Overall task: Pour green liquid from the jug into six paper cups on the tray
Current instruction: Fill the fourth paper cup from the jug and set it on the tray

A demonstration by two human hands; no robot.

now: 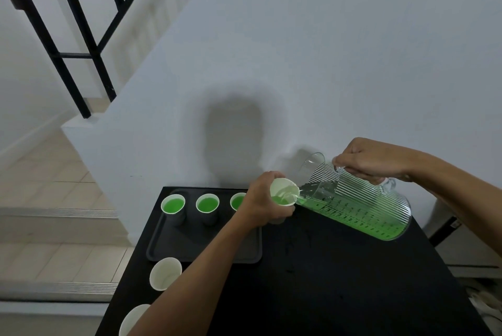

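Right of the tray, which looks like smooth matt black plastic, the jug is clear, ribbed and glossy, and the paper cup is matt white inside.

Left grip, right grip (both curled)

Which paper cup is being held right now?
The paper cup in the left hand, at the glass jug spout. Three green-filled cups stand on the tray; two empty ones on the table.
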